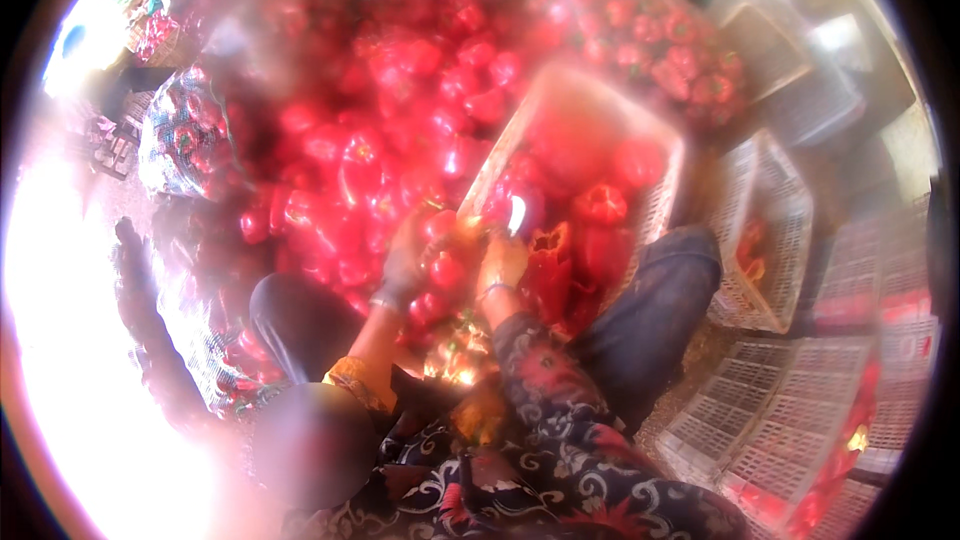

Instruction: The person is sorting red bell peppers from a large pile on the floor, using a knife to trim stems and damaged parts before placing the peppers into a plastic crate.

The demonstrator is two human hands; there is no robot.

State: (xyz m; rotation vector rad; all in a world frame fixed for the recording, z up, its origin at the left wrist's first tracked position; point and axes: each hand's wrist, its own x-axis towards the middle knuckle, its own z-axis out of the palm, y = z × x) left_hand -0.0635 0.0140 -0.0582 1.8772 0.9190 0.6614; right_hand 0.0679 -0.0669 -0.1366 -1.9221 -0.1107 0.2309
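Before me lies a large heap of red bell peppers [350, 175]. My left hand [403, 265], greyish as if gloved, is closed round a red bell pepper [440, 227] at the heap's near side. Close by on its right, my right hand [503, 260] is curled, its fingers partly hidden. A bright white curved glint [517, 213] shows just beyond that hand; whether it is a blade or a reflection I cannot tell. Touching the heap, a pale plastic crate [668, 180] holds red peppers, among them a cut-open one [550, 250] near my right hand. Haze blurs the view.
My knees flank the work area. Pale scraps [465, 350] lie below my hands. Another crate [765, 285] with a few pepper pieces stands right of my right knee [680, 260]; several stacked crates [790, 410] are farther right. A filled mesh sack [185, 135] stands left.
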